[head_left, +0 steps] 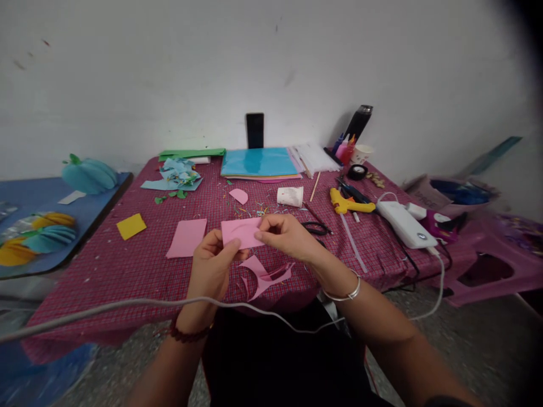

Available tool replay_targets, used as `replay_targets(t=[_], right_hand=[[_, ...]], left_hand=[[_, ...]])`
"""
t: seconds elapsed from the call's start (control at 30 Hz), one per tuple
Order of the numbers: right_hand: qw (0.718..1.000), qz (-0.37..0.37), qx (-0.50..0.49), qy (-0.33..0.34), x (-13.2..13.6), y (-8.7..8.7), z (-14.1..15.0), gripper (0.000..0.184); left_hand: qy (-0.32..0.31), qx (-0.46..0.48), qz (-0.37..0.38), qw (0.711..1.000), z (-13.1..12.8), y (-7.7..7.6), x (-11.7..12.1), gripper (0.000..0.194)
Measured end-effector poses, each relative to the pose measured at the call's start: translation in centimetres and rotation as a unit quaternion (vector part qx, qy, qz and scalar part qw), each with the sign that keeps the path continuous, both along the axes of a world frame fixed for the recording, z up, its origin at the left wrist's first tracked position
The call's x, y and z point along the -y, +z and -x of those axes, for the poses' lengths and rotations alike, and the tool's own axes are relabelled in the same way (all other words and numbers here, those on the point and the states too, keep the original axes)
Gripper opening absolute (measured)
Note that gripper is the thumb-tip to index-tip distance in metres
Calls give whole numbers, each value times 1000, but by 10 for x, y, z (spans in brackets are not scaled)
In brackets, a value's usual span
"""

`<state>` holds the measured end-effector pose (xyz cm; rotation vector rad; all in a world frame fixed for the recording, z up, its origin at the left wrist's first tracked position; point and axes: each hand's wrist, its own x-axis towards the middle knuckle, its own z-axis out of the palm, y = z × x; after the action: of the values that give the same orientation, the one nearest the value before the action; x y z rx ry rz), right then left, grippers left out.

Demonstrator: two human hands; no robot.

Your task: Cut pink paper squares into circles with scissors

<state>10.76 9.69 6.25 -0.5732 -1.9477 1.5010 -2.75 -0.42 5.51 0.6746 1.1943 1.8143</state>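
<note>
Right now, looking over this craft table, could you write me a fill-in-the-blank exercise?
1. The left hand and right hand hold a ____-coloured piece of paper.
2. The glue gun's body is coloured ____.
3. The paper cup nearest the hands lies on its ____.
4. The plain surface behind the smartphone is a ____.

Missing words: pink; yellow; side; wall

L hand [212, 265] + R hand [282, 236] pinch pink card [241, 232] by opposite ends, faint curve on its face. Pink scraps [254, 264] on checked tablecloth [106, 277] below; pink sheet [186, 238] near L hand, yellow sq. [131, 226] farther L. White cup [290, 196] on its side beyond hands, pink half-disc [238, 196] near. Blue sheet stack [258, 162] at back, phone [255, 130] upright vs. wall [169, 73]. Yellow glue gun [350, 202], white power bank [405, 224] on R.
</note>
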Motion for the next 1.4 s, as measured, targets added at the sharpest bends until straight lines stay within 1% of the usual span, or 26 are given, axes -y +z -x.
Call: replay_targets(t=[0.1,0.17,0.3,0.43,0.47,0.53,0.63,0.7,0.83,0.9,1.0,1.1,1.17,1.27,1.33,1.4], right_hand=[[1000,2,3,-2,1,1,1,21],[1000,20,-2,0,2,0,2,21],[994,94,-51,10,6,-4,6,23],[981,159,-114,-16,10,-10,9,34],[979,163,-120,-18,11,-11,9,33],[983,149,-110,-2,14,-14,6,34],[993,98,-50,44,20,-14,0,53],[995,78,-20,51,25,-12,-3,58],[997,71,-10,16,37,-10,-4,44],[999,48,-11,-17,41,-10,-3,40],[998,11,-5,-54,44,-8,-2,35],[997,2,2,-74,45,-7,-2,34],[997,24,-3,-71,44,-6,-3,34],[994,101,-23,-33,43,-7,-3,32],[989,146,-34,-7,43,-8,-2,31],[984,175,-45,1,42,-10,-2,30]], left_hand=[[3,-1,-1,1000,0,-1,-1,19],[2,9,4,1000,1,-2,-1,19],[-9,42,33,999,6,-3,-3,19],[-28,69,41,996,11,-3,-4,18],[-31,75,43,996,11,-2,-3,18],[-33,82,43,995,12,-1,-3,18],[-24,75,43,996,11,0,-2,19],[-1,55,41,998,10,1,-1,19],[58,0,14,998,5,2,0,21],[76,-18,-4,997,3,2,1,20],[82,-33,-21,996,0,0,4,18],[68,-34,-30,997,-3,0,7,16],[63,-26,-33,997,-5,1,9,16],[50,-17,-31,998,-8,4,10,16],[32,-12,-33,999,-10,6,10,18],[6,15,-37,999,-10,8,10,18]])
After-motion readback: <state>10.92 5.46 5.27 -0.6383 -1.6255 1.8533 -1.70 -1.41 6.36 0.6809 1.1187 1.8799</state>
